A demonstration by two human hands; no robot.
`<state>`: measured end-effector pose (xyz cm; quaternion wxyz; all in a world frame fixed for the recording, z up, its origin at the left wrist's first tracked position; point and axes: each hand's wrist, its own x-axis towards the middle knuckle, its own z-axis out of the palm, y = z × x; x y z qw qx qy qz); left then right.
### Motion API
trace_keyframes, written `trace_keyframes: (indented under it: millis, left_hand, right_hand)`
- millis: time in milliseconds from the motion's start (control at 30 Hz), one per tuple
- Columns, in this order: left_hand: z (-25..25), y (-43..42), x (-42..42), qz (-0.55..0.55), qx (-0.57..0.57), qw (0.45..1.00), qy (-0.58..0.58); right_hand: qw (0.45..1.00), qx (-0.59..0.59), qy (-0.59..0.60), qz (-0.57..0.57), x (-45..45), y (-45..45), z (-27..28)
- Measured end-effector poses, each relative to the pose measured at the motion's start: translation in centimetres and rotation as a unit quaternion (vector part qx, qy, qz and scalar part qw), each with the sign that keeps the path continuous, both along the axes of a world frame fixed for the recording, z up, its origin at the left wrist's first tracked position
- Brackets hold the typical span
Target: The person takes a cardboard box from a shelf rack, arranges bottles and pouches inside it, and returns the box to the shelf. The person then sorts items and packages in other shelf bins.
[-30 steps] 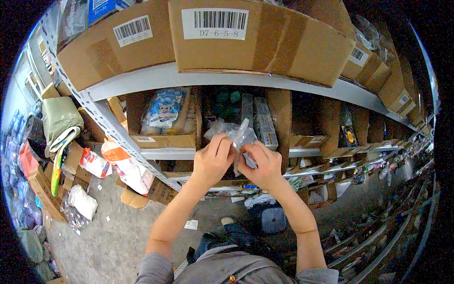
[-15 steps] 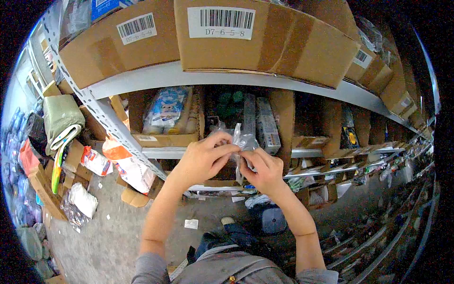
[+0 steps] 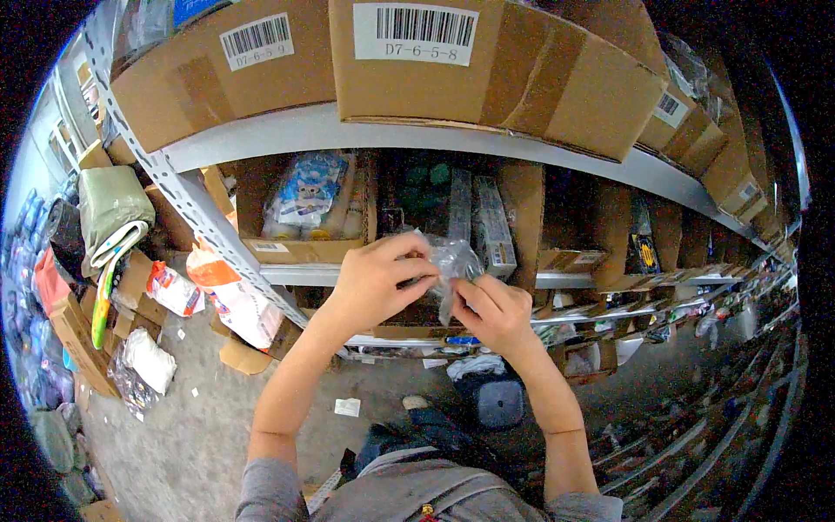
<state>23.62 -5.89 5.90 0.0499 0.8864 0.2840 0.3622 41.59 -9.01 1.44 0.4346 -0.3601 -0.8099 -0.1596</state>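
Both forearms (image 3: 291, 391) angled inward beneath D7-6-5-8 carton (image 3: 496, 83); right hand (image 3: 494, 311) pinching one crumpled clear plastic (image 3: 457, 258), left hand (image 3: 378, 280) fingers curled at its edge, hold unclear. Under carton: plastic, two slim boxes (image 3: 494, 228).

film (image 3: 457, 258): glossy, crumpled plastic | box (image 3: 426, 94): matt cardboard | shelf (image 3: 261, 133): smooth metal

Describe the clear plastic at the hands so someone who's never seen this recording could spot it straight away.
Start at the big carton labelled D7-6-5-8, top centre, and drop past the pale shelf edge beneath it. There, between the left hand and the right hand, is the clear plastic. It is crumpled and see-through, unlike the slim box with straight edges behind it.
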Motion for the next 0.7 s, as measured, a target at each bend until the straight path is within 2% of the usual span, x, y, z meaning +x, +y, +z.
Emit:
trace_keyframes:
  millis: [133, 367, 433, 700]
  left_hand:
    - [-0.5, 0.1, 0.2, 0.018, -0.046, 0.997, -0.062]
    - [-0.9, -0.3, 0.7, 0.066, -0.101, 0.986, -0.113]
    - [-0.6, -0.2, 0.2, 0.052, -0.193, 0.977, -0.071]
    - [0.7, -0.3, 0.8, -0.02, -0.05, 0.998, 0.024]
  right_hand:
    - [0.999, 0.018, 0.013, 0.025, -0.1, 0.1, 0.1]
    - [0.998, 0.055, -0.039, 0.017, 0.3, 0.1, 0.2]
    - [0.997, 0.068, -0.043, 0.009, 0.4, 0.1, 0.2]
    - [0.996, 0.082, -0.023, -0.012, 0.3, 0.2, -0.4]
